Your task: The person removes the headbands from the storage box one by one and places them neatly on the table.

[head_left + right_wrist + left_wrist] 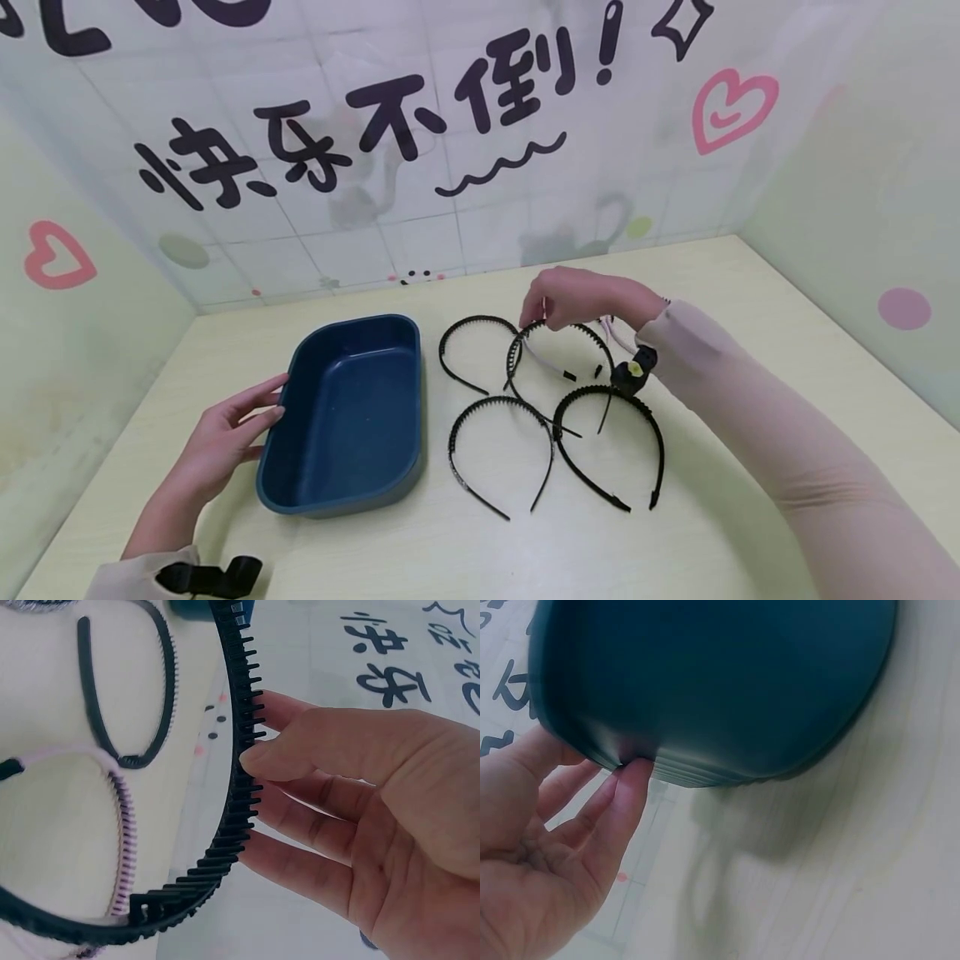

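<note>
My right hand [573, 296] pinches a black toothed headband [238, 727] at its curved top, between thumb and fingers. In the head view this headband overlaps a lilac headband [124, 825] with black tips, partly hidden behind it. At left, my left hand [225, 429] holds the side rim of a deep blue plastic basin [414, 392], thumb at the edge; nothing lies inside the basin. Around the held headband lie a thin black headband [480, 317] at back left, another with a glittery side [452, 450] in front, and a thicker black one [658, 433] at front right.
Everything stands on a pale wood-grain table [555, 550]. A printed white sheet [315, 242] with black characters covers the back wall, and side walls [885, 242] rise left and right. Another lilac piece [618, 337] shows beneath my right wrist.
</note>
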`<state>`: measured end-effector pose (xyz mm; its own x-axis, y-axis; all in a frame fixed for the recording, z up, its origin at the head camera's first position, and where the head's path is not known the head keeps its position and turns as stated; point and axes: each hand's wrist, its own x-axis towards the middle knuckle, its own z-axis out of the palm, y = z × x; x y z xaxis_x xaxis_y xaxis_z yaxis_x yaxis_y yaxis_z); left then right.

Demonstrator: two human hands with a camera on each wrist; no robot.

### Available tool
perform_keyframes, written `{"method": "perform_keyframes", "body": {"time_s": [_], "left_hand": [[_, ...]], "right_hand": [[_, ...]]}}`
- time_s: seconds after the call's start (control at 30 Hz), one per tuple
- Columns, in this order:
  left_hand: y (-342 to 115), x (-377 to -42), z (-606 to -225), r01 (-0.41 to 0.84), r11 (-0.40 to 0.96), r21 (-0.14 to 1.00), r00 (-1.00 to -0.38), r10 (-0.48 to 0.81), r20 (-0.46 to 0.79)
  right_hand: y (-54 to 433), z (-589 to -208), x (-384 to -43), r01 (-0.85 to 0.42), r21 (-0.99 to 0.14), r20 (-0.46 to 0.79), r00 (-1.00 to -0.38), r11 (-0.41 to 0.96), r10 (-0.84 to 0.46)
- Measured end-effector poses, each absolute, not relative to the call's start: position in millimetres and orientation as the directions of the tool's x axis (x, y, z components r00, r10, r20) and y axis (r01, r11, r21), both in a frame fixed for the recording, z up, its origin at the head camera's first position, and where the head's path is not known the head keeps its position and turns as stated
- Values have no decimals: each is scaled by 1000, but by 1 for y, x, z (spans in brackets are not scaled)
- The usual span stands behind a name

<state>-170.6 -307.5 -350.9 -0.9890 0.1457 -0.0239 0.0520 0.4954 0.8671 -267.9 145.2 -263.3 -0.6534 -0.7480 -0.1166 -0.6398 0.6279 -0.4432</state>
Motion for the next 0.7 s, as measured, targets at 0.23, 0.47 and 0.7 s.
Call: {"method": "perform_keyframes", "body": {"time_s": [0.23,0.47,0.7], "left_hand": [[-308,-171,-352,55,504,862,-989,146,-21],[-309,-171,-351,58,504,862,-989,148,-20],[-309,-172,-352,62,486,872,-988,154,-16]], "right_hand": [[172,-272,-265,-608,-457,-121,-681,649,-723],[198,-279,-262,-586,-475,-119,-696,656,-708],[219,-281,-256,-561,-489,-115,-717,668,-687]]}}
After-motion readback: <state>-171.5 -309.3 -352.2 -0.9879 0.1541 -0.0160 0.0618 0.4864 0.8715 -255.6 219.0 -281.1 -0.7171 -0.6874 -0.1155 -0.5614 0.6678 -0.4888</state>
